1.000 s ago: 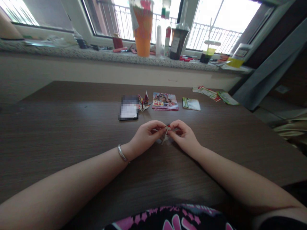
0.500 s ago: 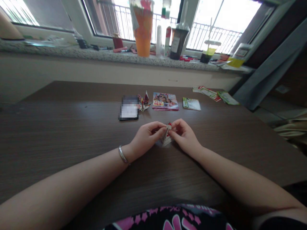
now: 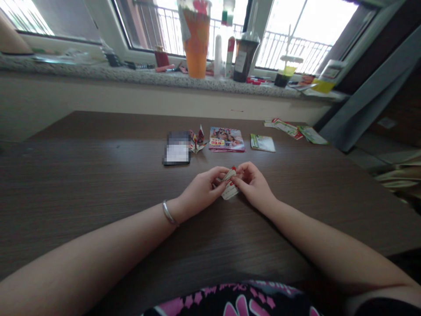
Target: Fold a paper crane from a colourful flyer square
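A small piece of folded paper (image 3: 230,191), pale cream with red marks and a red tip at its far end, sits between two bare hands over the middle of a dark wood-grain bench (image 3: 115,188). Its broader end points to the near side, showing faint lines of print. The left hand (image 3: 204,188), a silver bangle (image 3: 168,213) at its wrist, grips the paper's left edge between thumb and fingers; the right hand (image 3: 255,185) pinches it from the right, thumb on top. The fingers cover parts of both edges, so the full outline of the folds cannot be told.

Beyond the hands, left to right, lie a dark-edged, blurred-out flat object (image 3: 176,151), a colorful folded-paper figure (image 3: 197,142) just beside it, a stack of bright leaflets (image 3: 226,139) and a smaller green-and-white stack (image 3: 262,143). Loose printed slips (image 3: 289,129) spread at the far right. On the speckled windowsill (image 3: 138,75) behind, a tall orange drink (image 3: 196,46) stands left of a dark lidded cup (image 3: 245,59).
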A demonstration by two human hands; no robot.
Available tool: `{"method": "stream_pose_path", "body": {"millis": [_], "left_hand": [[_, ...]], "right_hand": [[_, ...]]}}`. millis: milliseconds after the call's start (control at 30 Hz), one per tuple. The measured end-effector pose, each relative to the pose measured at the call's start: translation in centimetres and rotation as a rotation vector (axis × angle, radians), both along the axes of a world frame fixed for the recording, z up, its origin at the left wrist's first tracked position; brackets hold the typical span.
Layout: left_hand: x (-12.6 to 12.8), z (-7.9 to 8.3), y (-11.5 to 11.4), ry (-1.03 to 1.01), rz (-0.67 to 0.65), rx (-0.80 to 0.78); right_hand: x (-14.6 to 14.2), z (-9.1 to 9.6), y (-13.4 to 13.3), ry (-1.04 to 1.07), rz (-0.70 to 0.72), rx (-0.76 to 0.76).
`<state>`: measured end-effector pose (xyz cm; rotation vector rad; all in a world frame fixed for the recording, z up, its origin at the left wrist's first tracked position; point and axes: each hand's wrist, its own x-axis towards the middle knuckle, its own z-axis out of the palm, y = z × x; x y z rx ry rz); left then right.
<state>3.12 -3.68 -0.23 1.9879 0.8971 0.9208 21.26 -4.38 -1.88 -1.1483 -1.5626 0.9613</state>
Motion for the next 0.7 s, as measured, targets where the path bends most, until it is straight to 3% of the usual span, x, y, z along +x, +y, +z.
{"method": "stream_pose_path", "body": {"millis": [200,433,600,700], "left_hand": [[-0.1,-0.5,0.4,-0.006,-0.002,-0.045],[0.0,-1.0,0.9,-0.192,0.021,-0.282],[-0.1,-1.4,1.4,-0.233,0.024,-0.281],[-0.2,-1.6,1.6,-0.211,0.016,-0.273]], "right_hand": [[0.2,-0.5,0.4,0.004,0.016,-0.003],[0.4,-0.7,0.5,-0.158,-0.019,-0.008],[0.3,-0.2,0.1,-0.202,0.098,-0.006],[0.4,-0.2,0.2,-0.228,0.097,-0.023]]}}
